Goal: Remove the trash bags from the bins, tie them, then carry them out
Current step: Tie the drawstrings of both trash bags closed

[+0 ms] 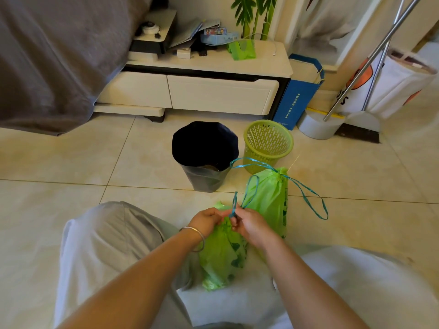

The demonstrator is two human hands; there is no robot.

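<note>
Both hands [234, 222] pinch thin teal drawstring [234, 205] — crinkly green bag [221, 257].

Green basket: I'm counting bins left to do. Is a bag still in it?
No bag: the green basket stands upright with bare slotted walls and no liner over its rim.

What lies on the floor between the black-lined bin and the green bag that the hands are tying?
In the head view, only bare beige tile: black-lined bin, then open floor, then the green plastic bag being tied.
</note>
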